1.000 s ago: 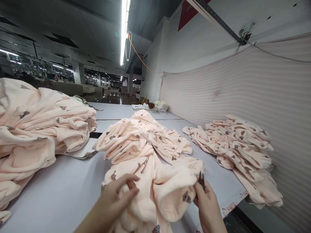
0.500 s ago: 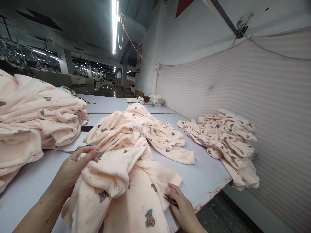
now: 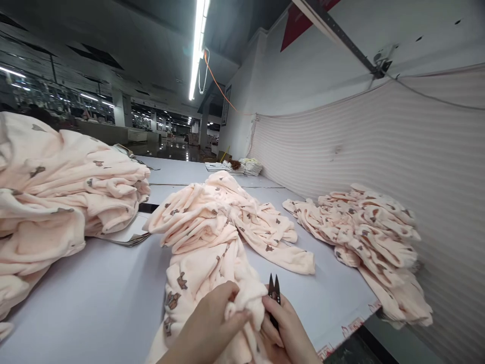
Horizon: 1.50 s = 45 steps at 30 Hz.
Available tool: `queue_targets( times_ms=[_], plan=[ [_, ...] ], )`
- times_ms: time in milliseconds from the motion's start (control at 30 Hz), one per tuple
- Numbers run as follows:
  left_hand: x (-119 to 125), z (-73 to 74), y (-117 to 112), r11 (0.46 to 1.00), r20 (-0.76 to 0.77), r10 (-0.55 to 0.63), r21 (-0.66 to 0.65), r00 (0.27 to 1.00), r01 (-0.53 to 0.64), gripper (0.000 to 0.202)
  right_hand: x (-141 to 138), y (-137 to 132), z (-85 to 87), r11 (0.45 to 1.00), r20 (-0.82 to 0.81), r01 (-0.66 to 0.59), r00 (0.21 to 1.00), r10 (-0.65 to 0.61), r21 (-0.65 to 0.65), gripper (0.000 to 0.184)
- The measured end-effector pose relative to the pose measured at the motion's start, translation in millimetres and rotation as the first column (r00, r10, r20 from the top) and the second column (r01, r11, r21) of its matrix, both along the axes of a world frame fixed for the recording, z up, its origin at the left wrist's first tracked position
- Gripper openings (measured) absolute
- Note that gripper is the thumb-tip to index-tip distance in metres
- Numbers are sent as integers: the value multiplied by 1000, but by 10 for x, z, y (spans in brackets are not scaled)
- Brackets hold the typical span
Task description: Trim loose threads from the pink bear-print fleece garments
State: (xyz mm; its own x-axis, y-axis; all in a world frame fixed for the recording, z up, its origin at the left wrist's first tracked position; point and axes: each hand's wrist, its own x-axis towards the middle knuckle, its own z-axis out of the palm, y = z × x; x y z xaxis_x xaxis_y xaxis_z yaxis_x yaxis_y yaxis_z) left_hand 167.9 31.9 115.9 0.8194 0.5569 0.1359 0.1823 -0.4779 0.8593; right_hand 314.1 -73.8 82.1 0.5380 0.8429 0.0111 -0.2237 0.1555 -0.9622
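A pale pink fleece garment (image 3: 204,258) with small bear prints lies bunched on the table before me, one sleeve stretched to the right. My left hand (image 3: 212,321) pinches a gathered edge of it near the bottom of the view. Close beside, my right hand (image 3: 284,323) grips black thread snips (image 3: 274,293), their pointed blades up and slightly apart. The thumb of that hand also presses on the same bunched fabric. Part of the right fingers is hidden behind the cloth.
A large heap of like garments (image 3: 76,187) fills the left side, with papers (image 3: 129,230) under its edge. Another pile (image 3: 359,232) sits at the right, hanging over the table edge. Stacked white pieces (image 3: 250,167) lie at the far end. A striped cloth (image 3: 371,136) covers the wall.
My left hand has moved right and down, carrying the fabric edge to my right hand. The snips have turned from lying low to pointing up. The view has shifted slightly.
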Motion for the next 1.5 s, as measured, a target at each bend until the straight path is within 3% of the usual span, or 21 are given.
queue_targets(
  times_ms=[67,100,167,267,300,367,433,500,600,667,767,967,1067,1200,1267,1333,1433,1500],
  plan=[
    [19,-81,1,996,106,75,30,991,-79,13,-34,-56,25,984,306,178,935,-176,24,26],
    [7,-105,5,993,151,106,31,983,-112,16,-20,-91,41,963,485,266,836,-256,51,20],
    [-36,-116,13,988,206,154,-14,966,-155,21,48,-141,76,928,766,353,564,-310,116,10],
    [-93,-72,53,961,155,70,-274,985,-25,22,163,-92,143,913,930,353,220,-294,205,18],
    [-104,-58,80,909,131,31,-415,991,27,22,189,-44,172,909,949,362,154,-276,206,18],
    [-118,-52,150,740,118,-4,-668,993,82,21,214,63,239,895,973,419,97,-210,152,15],
    [-129,-81,227,587,158,24,-802,987,115,25,203,129,316,886,985,460,122,-125,55,14],
    [-139,-130,294,506,236,34,-842,971,187,27,164,120,392,913,975,404,218,-30,-62,13],
    [-152,-191,361,451,316,16,-849,949,275,29,72,24,481,957,923,210,368,114,-202,17],
    [-161,-198,389,433,336,-25,-845,942,313,30,11,-16,516,964,912,137,377,164,-230,22],
    [-182,-172,417,422,339,-88,-839,937,343,32,-40,5,545,965,926,136,339,166,-222,20],
    [-201,-126,425,485,276,-129,-821,953,303,33,-42,72,561,977,910,131,402,102,-168,21],
    [-204,-75,411,561,237,-159,-777,959,285,40,-3,102,536,978,906,120,409,107,-170,22],
    [-270,17,427,710,191,-106,-672,976,209,44,111,35,485,978,792,123,608,59,-167,23],
    [-320,37,445,739,159,-76,-653,984,163,46,112,-76,439,972,679,30,721,140,-232,21],
    [-361,32,452,764,123,-72,-631,990,134,50,39,-192,357,950,582,-81,773,251,-302,28],
    [-391,6,436,809,95,-67,-578,993,110,50,-148,-290,180,935,634,-80,714,295,-345,12],
    [-404,-5,427,779,108,-27,-621,994,89,49,-254,-309,78,940,672,-58,684,282,-335,14]
  ],
)
